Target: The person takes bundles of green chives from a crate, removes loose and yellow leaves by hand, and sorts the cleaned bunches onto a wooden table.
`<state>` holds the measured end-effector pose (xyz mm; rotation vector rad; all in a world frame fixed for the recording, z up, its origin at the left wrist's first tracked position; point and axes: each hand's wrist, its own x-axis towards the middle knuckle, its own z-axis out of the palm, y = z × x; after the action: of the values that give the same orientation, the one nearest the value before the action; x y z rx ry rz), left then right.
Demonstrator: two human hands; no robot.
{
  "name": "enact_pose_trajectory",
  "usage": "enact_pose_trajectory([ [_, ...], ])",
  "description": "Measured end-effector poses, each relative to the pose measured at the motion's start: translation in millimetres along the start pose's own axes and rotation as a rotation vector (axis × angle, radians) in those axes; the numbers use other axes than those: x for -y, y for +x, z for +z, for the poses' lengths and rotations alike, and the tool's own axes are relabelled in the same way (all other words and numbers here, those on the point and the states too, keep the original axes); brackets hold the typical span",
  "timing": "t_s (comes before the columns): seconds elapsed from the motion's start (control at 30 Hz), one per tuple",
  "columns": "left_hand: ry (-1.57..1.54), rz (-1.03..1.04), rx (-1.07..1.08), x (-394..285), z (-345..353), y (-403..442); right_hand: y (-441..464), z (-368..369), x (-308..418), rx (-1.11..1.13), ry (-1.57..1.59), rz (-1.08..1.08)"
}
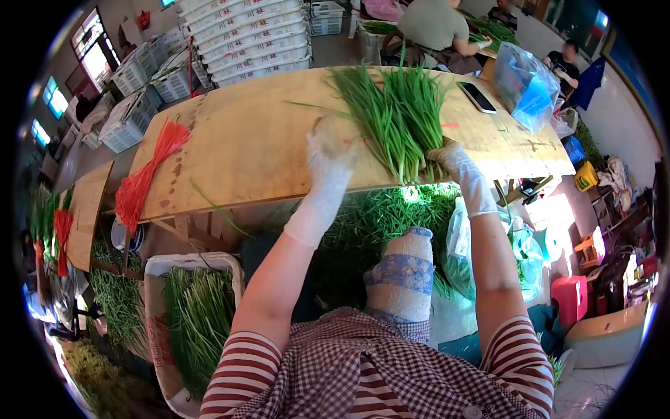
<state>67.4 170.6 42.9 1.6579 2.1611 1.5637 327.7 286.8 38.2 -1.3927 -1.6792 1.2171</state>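
Observation:
A pile of long green garlic chives (408,115) lies on the wooden table, its stem ends toward me at the front edge. My right hand (453,162), in a pale glove with soiled fingertips, has its fingers curled on the lower right side of the pile. My left hand (331,150), gloved too, is over the table just left of the chives; motion smears its fingers, so I cannot tell their shape. Red ties (155,166) lie in a bundle at the table's left end. A few loose leaves stick out leftward from the pile.
The wooden table (244,119) also bears a phone (477,97) and a blue plastic bag (527,87) at the right. Below left stands a white crate (155,328) of greens. Stacked white crates (244,42) and a seated person (436,28) are beyond the table.

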Motion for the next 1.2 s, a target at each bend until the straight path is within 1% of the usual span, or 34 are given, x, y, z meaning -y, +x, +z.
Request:
enact_pose_trajectory([
  [0.03,-0.264,-0.007,-0.136,36,11,-1,-11,-2,17,0.076,0.005,0.049],
  [0.1,-0.206,0.000,-0.313,76,-23,-3,-26,-7,47,0.137,-0.155,0.075],
  [0.13,0.101,-0.013,-0.351,78,-45,-4,-28,-3,54,0.171,-0.237,0.084],
  [0.17,0.407,-0.038,-0.395,80,-67,-5,-15,-11,38,0.150,-0.414,-0.061],
  [0.2,0.718,-0.103,-0.444,88,-86,-6,-32,-9,64,0.164,-0.542,-0.038],
  [0.23,0.790,-0.174,-0.323,122,-105,-8,-14,-13,38,0.184,-0.478,-0.205],
  [0.27,0.861,-0.234,-0.195,155,-124,-11,1,-23,22,0.270,-0.436,-0.267],
  [0.3,0.675,-0.288,-0.074,130,-147,-24,-3,-19,19,0.303,-0.183,-0.253],
  [0.33,0.491,-0.361,0.033,106,-170,-35,-8,-18,22,0.323,-0.181,-0.296],
  [0.37,0.672,-0.112,-0.198,151,-136,-55,-21,-15,33,0.336,-0.118,-0.210],
  [0.4,0.284,-0.032,-0.138,156,-119,-71,-23,-17,31,0.334,-0.113,-0.175],
  [0.43,-0.117,0.068,-0.084,150,-97,-95,-8,-28,11,0.205,-0.240,-0.272],
  [0.47,0.027,0.331,-0.015,120,-119,-114,4,-40,-5,0.052,-0.361,-0.375],
  [0.5,0.148,0.601,0.026,89,-143,-133,1,-46,-7,-0.158,-0.427,-0.394],
  [0.53,0.079,0.561,0.199,85,-143,-161,-8,-46,6,-0.329,-0.469,-0.478],
  [0.57,0.092,0.513,0.217,85,-159,-181,-19,-43,22,-0.510,-0.513,-0.547],
  [0.6,0.165,0.390,0.168,94,-178,-202,-53,-11,48,-0.502,-0.361,-0.604],
  [0.63,0.235,0.269,0.125,108,-195,-224,-75,16,53,-0.407,-0.209,-0.618],
  [0.67,0.216,0.086,0.048,127,-218,-238,-85,37,51,-0.313,-0.061,-0.626],
  [0.7,0.279,-0.083,-0.086,152,-240,-260,-123,92,72,-0.221,-0.080,-0.623],
  [0.73,0.333,-0.417,-0.190,171,-262,-279,-162,148,93,-0.128,-0.099,-0.618],
  [0.8,0.654,-0.567,-0.480,252,-292,-345,-174,210,61,0.219,-0.080,-0.479],
  [0.87,0.688,-0.827,-0.567,315,-326,-405,-237,279,95,0.493,-0.080,-0.301],
  [0.93,0.694,-0.931,-0.593,323,-357,-427,-249,321,79,0.669,-0.090,-0.314],
  [0.97,0.706,-0.878,-0.609,328,-366,-434,-255,339,74,0.720,-0.109,-0.341],
  [1.07,0.885,-0.784,-0.450,325,-373,-425,-275,381,74,0.850,-0.147,-0.411],
  [1.13,0.954,-0.891,-0.371,331,-370,-416,-286,404,78,0.938,-0.192,-0.403],
  [1.2,0.998,-0.863,-0.336,355,-364,-429,-295,431,80,1.037,-0.272,-0.304],
])
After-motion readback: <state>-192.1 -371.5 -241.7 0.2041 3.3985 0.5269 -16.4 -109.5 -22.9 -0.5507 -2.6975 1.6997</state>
